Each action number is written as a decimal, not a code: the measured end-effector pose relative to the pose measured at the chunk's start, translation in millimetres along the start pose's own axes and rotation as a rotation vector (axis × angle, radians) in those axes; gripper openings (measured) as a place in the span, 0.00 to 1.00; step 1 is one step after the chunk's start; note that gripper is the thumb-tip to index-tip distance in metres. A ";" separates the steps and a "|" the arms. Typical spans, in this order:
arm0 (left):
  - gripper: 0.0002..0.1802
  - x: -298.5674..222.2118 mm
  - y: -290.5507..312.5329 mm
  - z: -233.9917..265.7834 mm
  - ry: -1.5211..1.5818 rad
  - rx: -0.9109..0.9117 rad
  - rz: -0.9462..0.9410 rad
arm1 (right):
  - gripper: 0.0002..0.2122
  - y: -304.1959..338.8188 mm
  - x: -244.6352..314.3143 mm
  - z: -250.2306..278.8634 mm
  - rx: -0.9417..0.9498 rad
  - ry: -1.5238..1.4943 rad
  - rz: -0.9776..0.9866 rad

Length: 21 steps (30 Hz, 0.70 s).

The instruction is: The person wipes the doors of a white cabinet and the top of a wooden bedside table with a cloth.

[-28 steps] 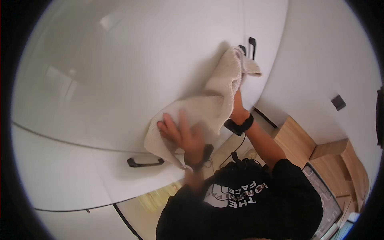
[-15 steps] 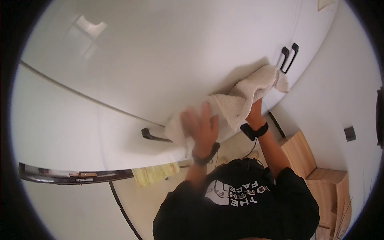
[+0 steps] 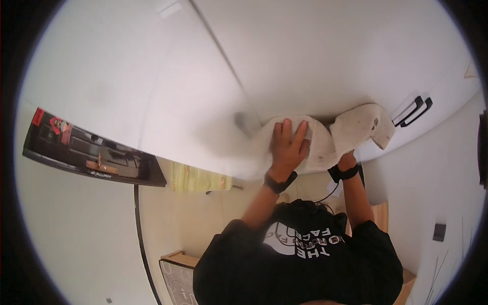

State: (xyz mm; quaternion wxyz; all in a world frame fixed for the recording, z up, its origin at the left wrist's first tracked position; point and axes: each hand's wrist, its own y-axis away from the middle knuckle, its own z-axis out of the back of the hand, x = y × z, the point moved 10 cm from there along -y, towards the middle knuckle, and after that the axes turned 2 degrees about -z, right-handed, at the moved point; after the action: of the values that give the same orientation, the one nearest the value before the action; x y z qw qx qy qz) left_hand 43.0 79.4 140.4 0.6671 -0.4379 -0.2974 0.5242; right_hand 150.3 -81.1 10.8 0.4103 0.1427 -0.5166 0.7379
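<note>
- Presently, a cream-coloured cloth (image 3: 330, 137) lies pressed against a glossy white cabinet door (image 3: 325, 56), stretched from the blurred area left of centre out to a folded end near the right edge of the door.
- Left hand (image 3: 287, 145): flat on the cloth, fingers spread and extended, palm bearing on the fabric; not clenched, no grasp visible.
- Right hand (image 3: 347, 158): mostly hidden behind the cloth just beside the left hand; only the heel of the hand and wrist show, in contact with the fabric. Whether it grips the cloth cannot be told.
- Each wrist carries a dark band, left wristband (image 3: 279, 182) and right wristband (image 3: 343, 173).
- A pair of black door handles (image 3: 413, 111) sits just beyond the cloth's folded end, apart from it.
- A vertical seam (image 3: 218, 56) divides this door from the neighbouring white panel (image 3: 122, 86) to the left.
- Below that panel, well apart from the hands, a dark open shelf (image 3: 91, 155) holds small items too indistinct to identify.
- A black cable (image 3: 138, 223) runs down the pale wall under the shelf.
- The person's black shirt (image 3: 300, 264) fills the lower centre of the view.
</note>
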 end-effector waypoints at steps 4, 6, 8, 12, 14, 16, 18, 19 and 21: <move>0.26 -5.8 -37.3 0.4 0.125 0.048 0.026 | 0.27 -25.2 19.5 29.5 -0.028 0.133 0.063; 0.28 -9.6 -66.7 14.0 0.063 -0.092 0.006 | 0.27 -54.2 45.2 53.5 -0.129 0.195 0.136; 0.28 -19.5 -90.6 23.8 0.090 -0.085 0.045 | 0.27 -77.0 62.1 77.6 -0.227 0.263 0.193; 0.29 -23.4 -83.0 -1.9 0.077 -0.188 0.026 | 0.26 -88.1 63.3 87.1 -0.283 0.305 0.250; 0.28 -25.1 -54.4 -25.7 0.056 -0.202 0.034 | 0.26 -76.9 43.6 75.2 -0.241 0.314 0.248; 0.28 -23.7 -19.5 -56.2 0.109 -0.130 0.029 | 0.26 -65.4 22.0 62.7 -0.183 0.304 0.233; 0.29 -24.1 9.2 -73.6 0.137 -0.059 0.042 | 0.26 -57.1 0.7 53.8 -0.097 0.205 0.183; 0.30 -24.4 22.8 -84.9 0.170 0.017 0.052 | 0.26 -52.7 -10.6 49.8 -0.036 0.093 0.126; 0.30 -17.1 54.1 -101.9 0.222 0.125 0.103 | 0.25 -42.9 -5.5 34.0 0.093 0.125 0.180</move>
State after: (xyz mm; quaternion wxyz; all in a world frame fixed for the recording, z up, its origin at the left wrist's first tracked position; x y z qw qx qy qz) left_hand 101.9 38.8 48.2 0.6941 -0.4653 -0.1658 0.5237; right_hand 178.8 -108.0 49.5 0.3666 0.0683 -0.4660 0.8023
